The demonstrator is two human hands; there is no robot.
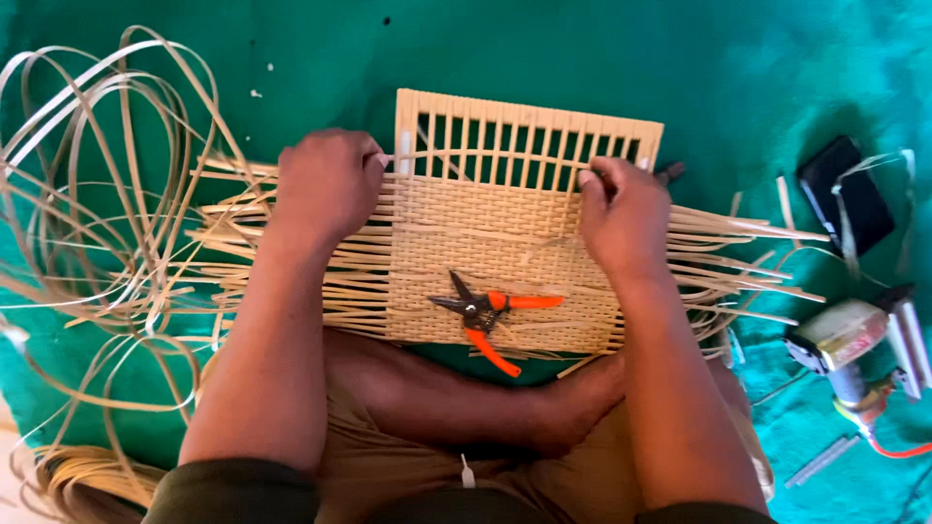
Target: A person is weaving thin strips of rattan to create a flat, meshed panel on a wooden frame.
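Head view: both hands, L hand (328, 184) & R hand (623, 215), pinching cane strip (485, 155) across woven panel (485, 243)

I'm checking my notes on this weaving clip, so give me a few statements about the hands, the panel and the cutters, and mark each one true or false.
1. The left hand grips a strip at the woven panel's left edge. True.
2. The right hand holds the orange-handled cutters. False: they lie on the panel, untouched.
3. The panel's far part is unwoven. True: bare slats show there.
4. Loose cane strips pile up at the person's right. False: at the left.
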